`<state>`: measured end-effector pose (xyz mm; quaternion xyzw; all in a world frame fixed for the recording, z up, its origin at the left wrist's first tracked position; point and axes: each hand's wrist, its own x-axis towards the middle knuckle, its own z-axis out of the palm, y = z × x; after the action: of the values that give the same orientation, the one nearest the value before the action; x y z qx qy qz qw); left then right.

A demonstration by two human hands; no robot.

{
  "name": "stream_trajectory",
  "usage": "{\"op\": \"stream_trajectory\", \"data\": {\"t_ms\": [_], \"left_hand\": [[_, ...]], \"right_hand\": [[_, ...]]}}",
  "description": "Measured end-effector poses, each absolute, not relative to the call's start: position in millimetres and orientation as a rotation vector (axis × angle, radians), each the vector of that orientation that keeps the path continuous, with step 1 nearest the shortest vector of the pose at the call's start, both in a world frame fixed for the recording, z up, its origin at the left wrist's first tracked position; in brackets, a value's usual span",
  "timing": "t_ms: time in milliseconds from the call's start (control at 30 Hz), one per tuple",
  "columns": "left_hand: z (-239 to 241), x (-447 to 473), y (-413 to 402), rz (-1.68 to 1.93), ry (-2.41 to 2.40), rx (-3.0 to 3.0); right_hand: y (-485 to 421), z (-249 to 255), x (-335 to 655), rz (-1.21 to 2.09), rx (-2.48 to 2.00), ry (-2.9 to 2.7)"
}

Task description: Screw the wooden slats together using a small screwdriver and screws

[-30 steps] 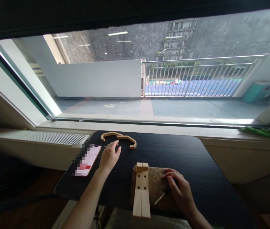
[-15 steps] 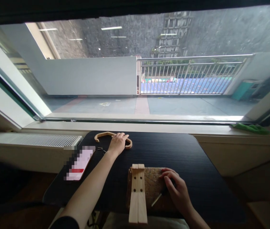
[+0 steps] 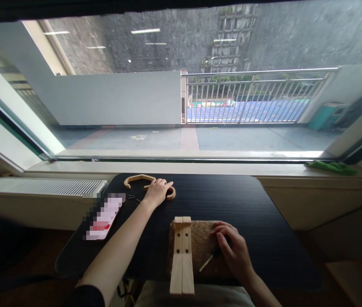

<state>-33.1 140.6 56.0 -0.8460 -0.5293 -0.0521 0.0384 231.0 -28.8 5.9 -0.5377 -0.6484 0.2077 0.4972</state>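
My left hand reaches to the far side of the black table, its fingers closed over a curved wooden hook piece. One curled end shows to the right of the fingers and a straight tip to the left. Beside it lies a second curved wooden piece. My right hand rests on a worn brown board, curled around the dark handle of a screwdriver whose shaft points down and left. Two pale wooden strips with several dark round holes lie side by side across the board's left part.
A phone, partly pixelated, lies at the left of the black table. A few small screws are near it. A white radiator stands left, and a green cloth lies on the sill of the large window.
The hook piece under my left hand has shifted a little, and its straight tip now shows left of the fingers. The right hand stays on the screwdriver. The whole view has shifted slightly.
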Motion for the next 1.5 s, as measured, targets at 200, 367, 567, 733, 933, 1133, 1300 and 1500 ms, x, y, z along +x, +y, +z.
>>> {"op": "stream_trajectory", "data": {"t_ms": [200, 367, 567, 733, 933, 1133, 1300, 1500], "left_hand": [[60, -33, 136, -0.093, -1.652, -2.522], [78, -36, 136, -0.338, -1.704, -2.525], [110, -31, 119, -0.804, -1.825, -2.583], [125, -27, 106, -1.249, -1.871, -2.542], [138, -17, 87, -1.656, -1.883, -2.589], [139, 2, 59, -1.953, -1.957, -2.737], [130, 15, 37, -2.05, -2.045, -2.852], [119, 26, 10, -1.989, -2.143, -2.983]], "right_hand": [[-29, 4, 229, 0.457, -1.28, -1.576], [-31, 3, 225, 0.434, -1.291, -1.513], [-30, -1, 225, 0.492, -1.304, -1.451], [-29, -1, 225, 0.634, -1.28, -1.31], [-28, 13, 230, 0.736, -1.156, -1.076], [-24, 46, 235, 0.766, -1.032, -0.993], [-19, 72, 233, 0.592, -1.108, -1.228], [-12, 88, 218, 0.427, -1.114, -1.551]]}}
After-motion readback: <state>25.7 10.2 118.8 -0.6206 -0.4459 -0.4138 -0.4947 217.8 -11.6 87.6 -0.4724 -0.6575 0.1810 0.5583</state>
